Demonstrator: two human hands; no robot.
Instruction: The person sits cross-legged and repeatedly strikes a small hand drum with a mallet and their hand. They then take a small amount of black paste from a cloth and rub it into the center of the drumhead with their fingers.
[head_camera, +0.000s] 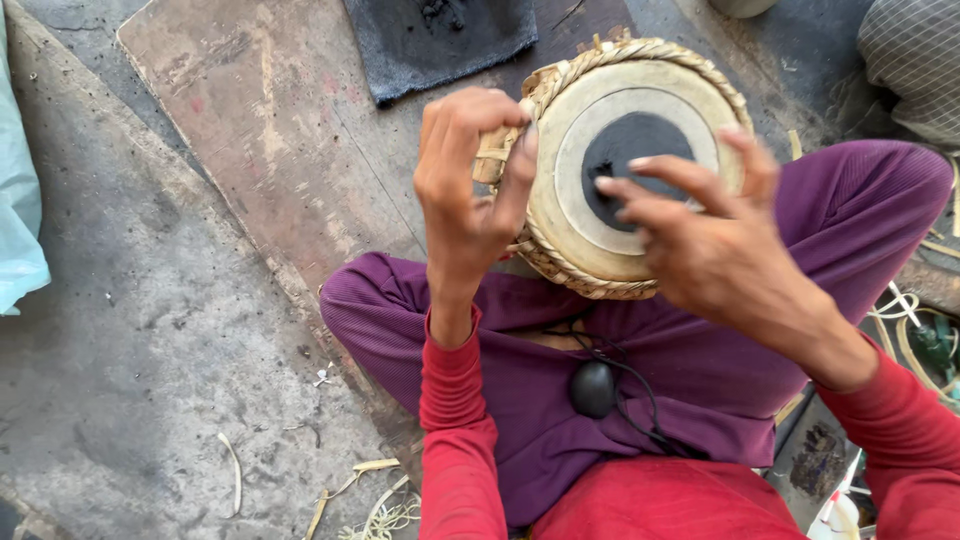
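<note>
Left hand (470, 190): fingers curled, pinching braided rim strap at left edge of drum (628, 160). Drum rests on lap, head up. Right hand (700, 235): fingers spread over black centre patch (635, 165). Advised: steady pinch, even pull along braid.

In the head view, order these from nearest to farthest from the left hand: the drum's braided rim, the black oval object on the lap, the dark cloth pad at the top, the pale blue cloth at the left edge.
From the left hand:
1. Braided rim, touched by the fingers.
2. Black oval object, below on the lap.
3. Dark cloth pad, above on the board; close to the second.
4. Pale blue cloth, far left edge.
</note>
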